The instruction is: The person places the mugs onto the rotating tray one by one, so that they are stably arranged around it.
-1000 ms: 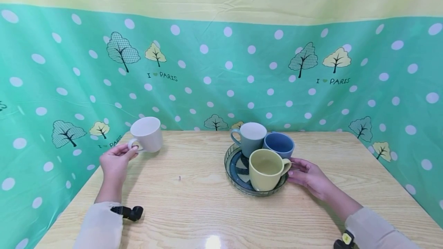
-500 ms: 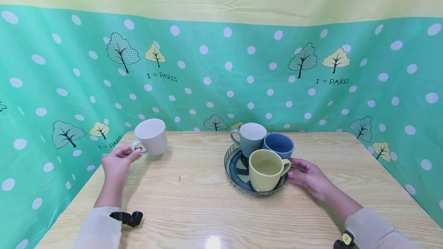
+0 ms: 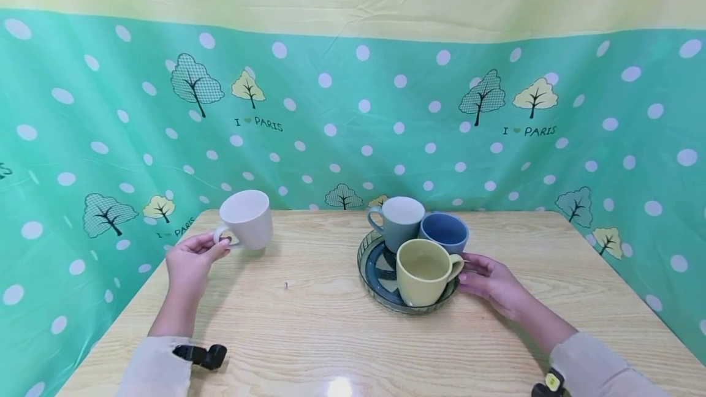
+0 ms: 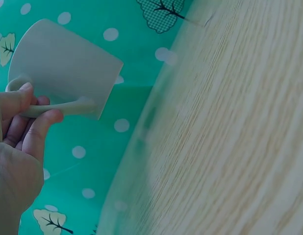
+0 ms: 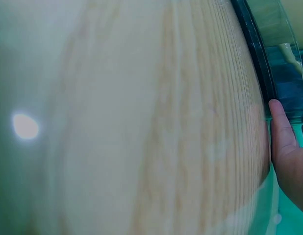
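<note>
In the head view my left hand (image 3: pixel 190 268) pinches a white mug (image 3: pixel 246 219) by its handle. The mug is upright, raised off the table at the left. Seen in the left wrist view, the thumb and fingers (image 4: pixel 36 129) are on that handle (image 4: pixel 68 107). My right hand (image 3: pixel 496 287) touches the right side of a round glass tray (image 3: pixel 386 304), thumb straight against its wall; the other fingers are partly hidden. On the tray stand a grey-blue mug (image 3: pixel 401 225), a darker blue mug (image 3: pixel 445 231) and a yellow mug (image 3: pixel 421 277), whose handle points toward my right hand.
The wooden table (image 3: pixel 309 336) has a small dark mark (image 3: pixel 285 285) left of the tray. A green and yellow patterned curtain (image 3: pixel 309 109) hangs behind and at both sides. A light reflects near the table's front.
The white mug has moved a little to the right and slightly nearer in my left hand. My right hand, the tray and its mugs have stayed put.
</note>
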Action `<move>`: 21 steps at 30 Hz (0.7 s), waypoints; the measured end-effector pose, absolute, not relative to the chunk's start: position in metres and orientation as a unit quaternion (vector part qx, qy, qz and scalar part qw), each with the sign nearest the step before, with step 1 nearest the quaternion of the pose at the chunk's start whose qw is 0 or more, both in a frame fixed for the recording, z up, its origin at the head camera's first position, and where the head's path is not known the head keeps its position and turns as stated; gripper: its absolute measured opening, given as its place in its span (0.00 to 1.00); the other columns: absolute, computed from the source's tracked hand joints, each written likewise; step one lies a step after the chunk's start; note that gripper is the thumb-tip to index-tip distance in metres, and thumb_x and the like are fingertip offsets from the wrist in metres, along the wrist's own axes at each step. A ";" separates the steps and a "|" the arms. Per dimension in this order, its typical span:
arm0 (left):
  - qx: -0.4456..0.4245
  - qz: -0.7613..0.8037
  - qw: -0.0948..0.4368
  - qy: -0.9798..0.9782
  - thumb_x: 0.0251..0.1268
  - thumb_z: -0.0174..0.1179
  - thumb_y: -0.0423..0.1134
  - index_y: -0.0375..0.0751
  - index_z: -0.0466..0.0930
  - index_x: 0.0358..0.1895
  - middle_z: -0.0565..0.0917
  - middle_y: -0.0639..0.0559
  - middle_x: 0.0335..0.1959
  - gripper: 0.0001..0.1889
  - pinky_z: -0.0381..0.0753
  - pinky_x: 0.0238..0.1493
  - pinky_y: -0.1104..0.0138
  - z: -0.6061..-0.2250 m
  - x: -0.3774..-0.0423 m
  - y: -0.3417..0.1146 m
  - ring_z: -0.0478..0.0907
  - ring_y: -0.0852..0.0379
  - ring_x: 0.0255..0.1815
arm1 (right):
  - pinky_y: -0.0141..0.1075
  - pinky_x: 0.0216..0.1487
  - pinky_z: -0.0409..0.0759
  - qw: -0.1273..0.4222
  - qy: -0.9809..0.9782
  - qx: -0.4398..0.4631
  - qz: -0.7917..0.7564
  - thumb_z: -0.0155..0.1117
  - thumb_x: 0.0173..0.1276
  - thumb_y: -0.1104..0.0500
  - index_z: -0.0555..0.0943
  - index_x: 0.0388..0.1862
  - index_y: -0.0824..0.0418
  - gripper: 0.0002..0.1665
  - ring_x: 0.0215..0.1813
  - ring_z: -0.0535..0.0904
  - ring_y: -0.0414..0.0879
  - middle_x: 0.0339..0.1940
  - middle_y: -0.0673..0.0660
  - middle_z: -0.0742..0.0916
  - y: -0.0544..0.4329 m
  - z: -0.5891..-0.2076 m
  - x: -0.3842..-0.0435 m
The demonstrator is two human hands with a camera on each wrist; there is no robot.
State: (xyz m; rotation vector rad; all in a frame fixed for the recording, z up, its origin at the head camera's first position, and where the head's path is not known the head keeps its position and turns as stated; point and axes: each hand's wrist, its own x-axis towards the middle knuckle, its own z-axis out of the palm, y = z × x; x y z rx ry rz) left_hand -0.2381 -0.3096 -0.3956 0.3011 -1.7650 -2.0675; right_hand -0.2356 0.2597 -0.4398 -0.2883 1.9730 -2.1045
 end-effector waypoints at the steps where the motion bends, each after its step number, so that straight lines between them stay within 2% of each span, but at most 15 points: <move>1: 0.108 -0.739 0.200 -0.634 0.50 0.73 0.26 0.34 0.85 0.39 0.87 0.54 0.29 0.11 0.87 0.38 0.69 -0.395 -0.237 -0.309 0.85 0.61 0.32 | 0.43 0.57 0.82 0.121 0.676 -0.099 -0.720 0.57 0.68 0.73 0.47 0.72 0.80 0.41 0.52 0.81 0.45 0.59 0.64 0.75 0.260 -0.440 -0.235; 12: 0.089 -0.747 0.193 -0.629 0.49 0.73 0.25 0.35 0.86 0.38 0.87 0.53 0.29 0.11 0.87 0.38 0.68 -0.393 -0.233 -0.300 0.85 0.61 0.32 | 0.44 0.57 0.82 0.120 0.674 -0.094 -0.723 0.59 0.68 0.72 0.48 0.72 0.79 0.41 0.52 0.81 0.45 0.59 0.62 0.75 0.259 -0.439 -0.235; 19: 0.063 -0.742 0.188 -0.640 0.52 0.72 0.25 0.39 0.87 0.36 0.88 0.52 0.30 0.09 0.87 0.40 0.68 -0.390 -0.228 -0.293 0.85 0.60 0.32 | 0.43 0.57 0.82 0.120 0.675 -0.097 -0.721 0.58 0.68 0.72 0.48 0.72 0.80 0.41 0.52 0.81 0.45 0.59 0.63 0.75 0.258 -0.439 -0.234; 21: 0.059 -0.742 0.189 -0.641 0.52 0.71 0.25 0.36 0.86 0.37 0.88 0.52 0.30 0.09 0.87 0.40 0.68 -0.389 -0.227 -0.291 0.85 0.60 0.32 | 0.43 0.57 0.82 0.120 0.675 -0.097 -0.721 0.59 0.68 0.72 0.48 0.72 0.80 0.41 0.52 0.81 0.45 0.59 0.63 0.75 0.258 -0.438 -0.234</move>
